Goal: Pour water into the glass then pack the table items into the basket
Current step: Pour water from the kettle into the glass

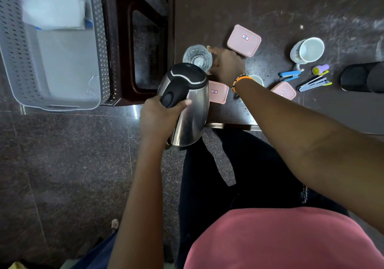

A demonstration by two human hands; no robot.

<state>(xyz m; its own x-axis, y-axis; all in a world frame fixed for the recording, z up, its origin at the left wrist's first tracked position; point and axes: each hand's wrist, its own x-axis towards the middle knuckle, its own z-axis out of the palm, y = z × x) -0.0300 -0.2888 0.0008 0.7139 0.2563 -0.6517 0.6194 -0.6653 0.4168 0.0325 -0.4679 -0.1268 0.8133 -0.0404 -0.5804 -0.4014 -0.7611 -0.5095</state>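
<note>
L hand (161, 116): clamped on kettle (187, 104) handle, tilted twd glass (197, 57)
R hand (225, 65): wrapped rnd glass on bench (291, 4)

A dark red plastic stool (124, 50) stands on the speckled granite floor (62, 154), whose polished tiles show pale grout lines.

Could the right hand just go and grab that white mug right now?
Probably not yet: the right hand is shut on the glass while the kettle tips over it. The path to the white mug looks clear otherwise.
</note>
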